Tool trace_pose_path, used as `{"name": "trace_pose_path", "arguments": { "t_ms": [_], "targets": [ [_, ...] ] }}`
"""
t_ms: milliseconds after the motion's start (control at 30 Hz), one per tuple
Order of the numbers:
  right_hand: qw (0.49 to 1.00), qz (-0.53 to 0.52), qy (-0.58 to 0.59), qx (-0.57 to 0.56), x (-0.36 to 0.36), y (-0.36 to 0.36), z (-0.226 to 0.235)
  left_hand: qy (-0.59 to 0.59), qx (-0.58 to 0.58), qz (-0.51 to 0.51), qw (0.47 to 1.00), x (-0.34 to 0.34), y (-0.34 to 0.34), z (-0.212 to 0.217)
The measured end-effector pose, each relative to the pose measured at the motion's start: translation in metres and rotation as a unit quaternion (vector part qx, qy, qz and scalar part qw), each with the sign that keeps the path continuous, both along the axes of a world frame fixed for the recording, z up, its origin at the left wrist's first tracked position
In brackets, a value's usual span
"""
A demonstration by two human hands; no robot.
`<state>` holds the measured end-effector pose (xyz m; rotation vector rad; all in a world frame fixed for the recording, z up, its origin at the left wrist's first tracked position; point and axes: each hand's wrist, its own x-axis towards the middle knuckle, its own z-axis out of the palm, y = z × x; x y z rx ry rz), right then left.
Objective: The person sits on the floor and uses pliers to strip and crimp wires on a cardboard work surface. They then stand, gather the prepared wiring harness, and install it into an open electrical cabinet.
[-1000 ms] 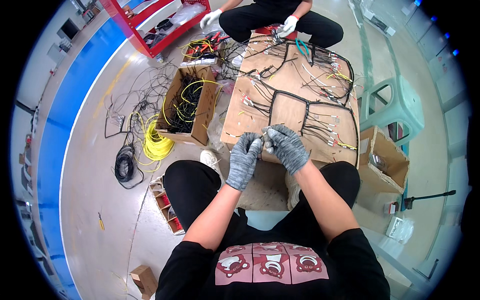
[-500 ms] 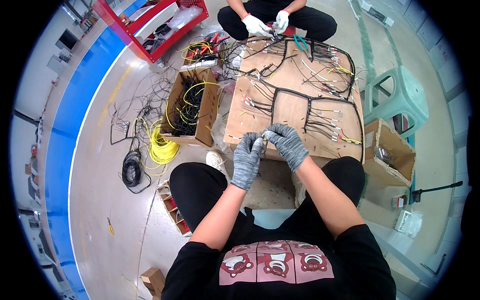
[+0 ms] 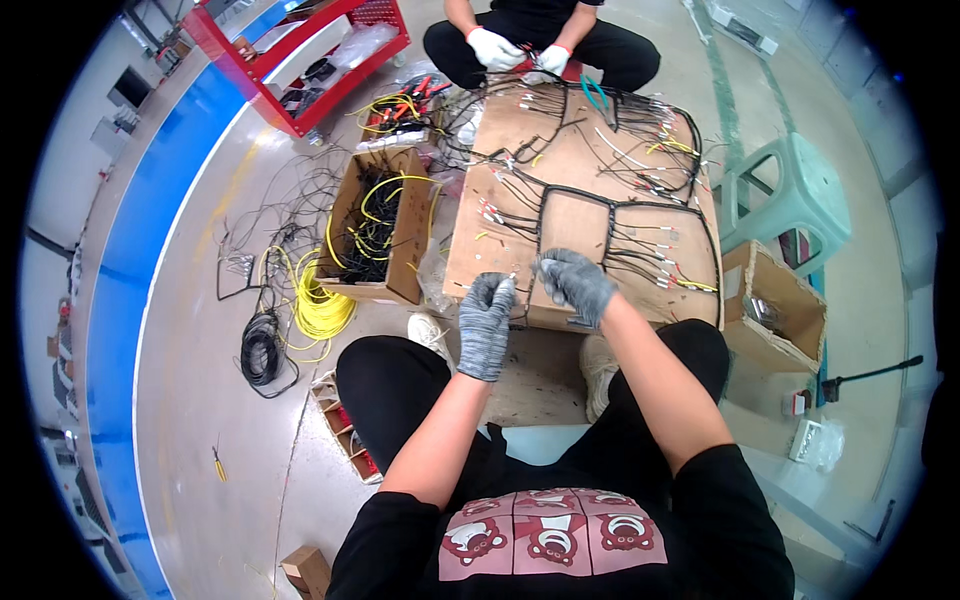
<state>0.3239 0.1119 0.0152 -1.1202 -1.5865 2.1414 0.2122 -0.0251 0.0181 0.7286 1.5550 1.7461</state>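
My left hand [image 3: 484, 325], in a grey knit glove, is at the near edge of the wooden board [image 3: 490, 258]. Thumb and fingers pinch together, with a small pale tip showing above them; what it belongs to is too small to name. My right hand [image 3: 577, 287], gloved alike, is a little to the right over the same edge, fingers curled together; whatever they hold is hidden. Just beyond both hands lies a black-taped wire harness [image 3: 578, 192], its branches ending in thin wires with white, red and yellow ends. One dark strand hangs between my hands.
Opposite, a person's white-gloved hands [image 3: 520, 55] handle dark wires near teal-handled pliers [image 3: 593, 92]. To the left stand a carton [image 3: 405, 240] of black wires, a yellow wire coil [image 3: 322, 305] and a red cart [image 3: 290, 115]. A green stool [image 3: 800, 190] and an open box [image 3: 775, 340] are right.
My hands, fingertips together before, have parted: the left moved slightly left and down, the right slightly right. Across the board, the other person's gloved hands shifted left.
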Motion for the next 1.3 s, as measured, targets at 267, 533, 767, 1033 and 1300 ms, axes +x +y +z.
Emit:
{"name": "trace_pose_path", "arguments": {
  "t_ms": [267, 533, 767, 1033, 1300],
  "targets": [
    [0.788, 0.074, -0.381, 0.477, -0.015, 0.079, -0.075, -0.052, 0.027, 0.002, 0.998, -0.005, -0.006, -0.028],
    [0.890, 0.102, -0.229, 0.381, -0.002, 0.091, -0.103, -0.103, -0.016, 0.024, 0.994, -0.005, -0.015, -0.009],
    [0.942, 0.010, -0.111, 0.315, 0.038, 0.105, -0.093, -0.086, 0.009, 0.005, 0.996, -0.001, -0.015, -0.009],
    [0.783, -0.164, -0.058, 0.598, 0.148, 0.060, 0.111, 0.001, -0.009, 0.009, 1.000, -0.018, -0.022, -0.022],
    [0.807, -0.463, -0.250, 0.270, 0.438, -0.029, -0.063, -0.082, 0.021, -0.003, 0.996, -0.011, -0.012, -0.016]
  ]
}}
